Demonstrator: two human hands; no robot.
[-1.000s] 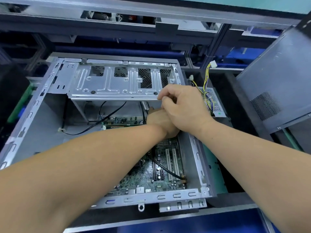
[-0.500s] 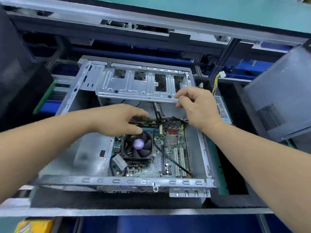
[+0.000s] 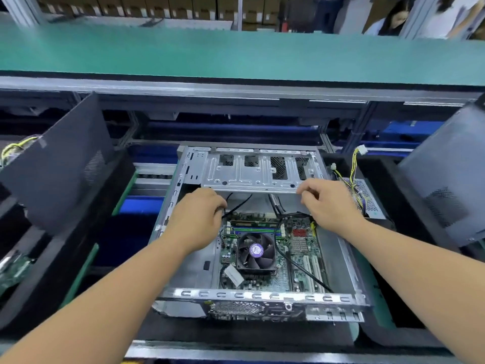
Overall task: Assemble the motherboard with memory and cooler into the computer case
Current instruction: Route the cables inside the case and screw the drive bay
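The open metal computer case point(image 3: 262, 295) lies in front of me. Inside it is the green motherboard point(image 3: 301, 248), carrying the black cooler fan point(image 3: 256, 252) and the memory sticks point(image 3: 258, 228) behind the fan. My left hand point(image 3: 199, 219) hovers over the case's left side with curled fingers, its tips at a black cable point(image 3: 240, 204); whether they hold the cable is hidden. My right hand point(image 3: 328, 203) is loosely curled, with its fingertips at the front edge of the drive cage point(image 3: 252, 169).
A black side panel point(image 3: 60, 164) leans at the left and a grey one point(image 3: 451, 179) at the right. A power supply with yellow wires point(image 3: 357, 179) sits just right of the case. A green conveyor belt point(image 3: 236, 53) runs behind. Another board point(image 3: 13, 269) lies far left.
My left hand left the memory sticks and moved back-left to the black cable. My right hand slid right along the drive cage edge and loosened. My head lifted, showing the belt.
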